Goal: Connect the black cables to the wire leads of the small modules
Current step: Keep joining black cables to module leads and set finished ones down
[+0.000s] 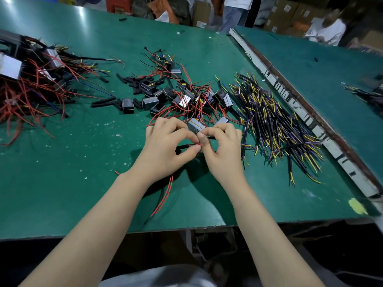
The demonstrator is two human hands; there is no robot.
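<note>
Your left hand [165, 146] pinches a red lead [191, 144] at frame centre; your right hand [222, 146] pinches its tip against a black cable [211, 137]. Keep both grips tight and twist the bared ends together evenly. No readable writing on the modules [182, 96] above.

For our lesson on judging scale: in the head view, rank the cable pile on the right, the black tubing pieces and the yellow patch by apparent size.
1. cable pile
2. black tubing pieces
3. yellow patch
</note>
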